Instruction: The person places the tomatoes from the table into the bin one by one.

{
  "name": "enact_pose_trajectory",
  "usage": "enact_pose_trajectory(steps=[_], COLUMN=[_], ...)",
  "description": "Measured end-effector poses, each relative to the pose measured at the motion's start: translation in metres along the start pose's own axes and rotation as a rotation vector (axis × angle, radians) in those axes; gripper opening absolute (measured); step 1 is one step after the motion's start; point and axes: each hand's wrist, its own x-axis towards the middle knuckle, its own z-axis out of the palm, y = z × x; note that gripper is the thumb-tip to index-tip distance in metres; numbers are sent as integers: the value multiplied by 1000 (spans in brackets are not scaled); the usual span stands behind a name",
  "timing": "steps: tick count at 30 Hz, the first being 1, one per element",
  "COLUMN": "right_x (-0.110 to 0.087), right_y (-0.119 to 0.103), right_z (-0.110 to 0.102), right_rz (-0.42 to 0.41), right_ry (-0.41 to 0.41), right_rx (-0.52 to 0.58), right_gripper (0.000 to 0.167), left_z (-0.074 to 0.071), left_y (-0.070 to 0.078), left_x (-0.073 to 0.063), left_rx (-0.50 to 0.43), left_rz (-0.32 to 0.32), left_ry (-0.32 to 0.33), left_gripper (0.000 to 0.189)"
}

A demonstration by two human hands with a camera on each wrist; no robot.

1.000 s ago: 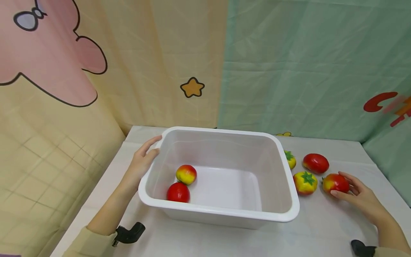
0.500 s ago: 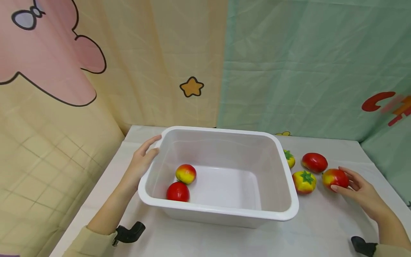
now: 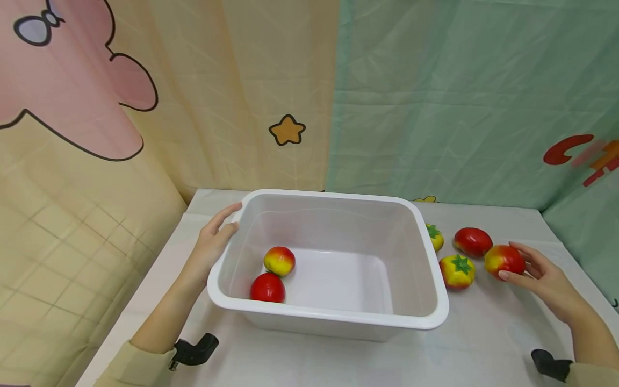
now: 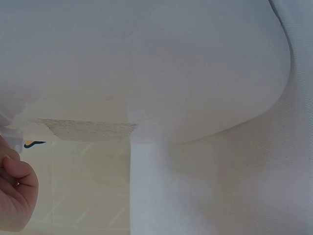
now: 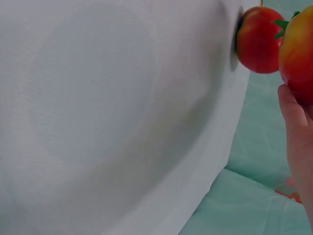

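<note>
My right hand (image 3: 546, 277) grips a red-and-yellow fruit (image 3: 504, 260) between thumb and fingers, at the right of the table. In the right wrist view this fruit (image 5: 299, 54) shows small green leaves. It appears slightly raised. Just left of it lie a red oval fruit (image 3: 472, 242) and a yellow-and-red fruit (image 3: 457, 271) with a star-shaped green top. My left hand (image 3: 215, 239) holds the left rim of a white plastic tub (image 3: 333, 317); some of its fingers are hidden. Inside the tub, a yellow-and-red fruit (image 3: 279, 260) touches a red fruit (image 3: 268, 287).
Another green-topped yellow fruit (image 3: 435, 237) is partly hidden behind the tub's right wall. A white cloth covers the table (image 3: 309, 360). Printed curtains (image 3: 435, 97) hang behind its back edge and along the left side.
My right hand has raised the red-and-yellow fruit slightly, moving it toward the back beside the red oval fruit. The left hand keeps its place on the tub.
</note>
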Motion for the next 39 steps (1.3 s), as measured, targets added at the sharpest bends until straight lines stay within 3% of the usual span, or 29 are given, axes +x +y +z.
enact_pose_trajectory(steps=[17,23,39], right_x=[-4,-4,4], right_y=[-27,-46,-108], right_z=[-13,-19,-25], right_rz=[-120,-196,-306], right_ry=[27,34,-31], right_rx=[-5,-5,-12], right_gripper=[74,72,70], left_z=[0,-1,-1], left_y=[1,1,0], left_x=[-1,0,0], left_rx=[6,3,20], left_rz=[2,-1,6], left_ry=[1,-4,8], left_gripper=[46,46,46])
